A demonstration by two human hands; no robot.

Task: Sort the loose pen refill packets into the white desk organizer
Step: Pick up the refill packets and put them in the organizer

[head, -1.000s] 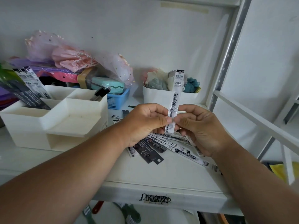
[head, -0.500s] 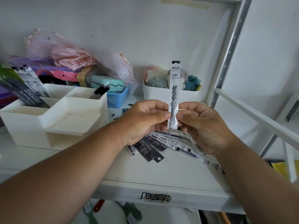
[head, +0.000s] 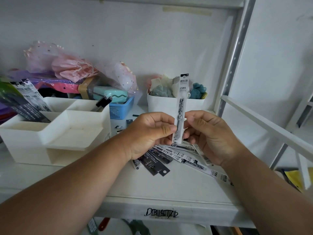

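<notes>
I hold one white pen refill packet [head: 181, 100] upright in front of me. My left hand [head: 149, 133] pinches its lower part from the left, and my right hand [head: 210, 134] pinches it from the right. Beneath both hands a loose pile of refill packets [head: 179, 158], black ones and white ones, lies fanned out on the white shelf [head: 169, 187]. The white desk organizer [head: 55, 131] stands at the left; several packets [head: 28, 102] lean in its back-left compartment and a black clip [head: 103, 102] sticks out of a back compartment.
A blue mesh basket [head: 118, 109] sits behind the organizer, with pink and purple gauze bags [head: 67, 68] piled behind it. A white tub of fabric scraps [head: 166, 104] stands at the back. A metal shelf post [head: 235, 56] and a white rail [head: 271, 126] border the right.
The packet has risen a little and now stands nearly straight up between my hands. Both hands lifted slightly with it.
</notes>
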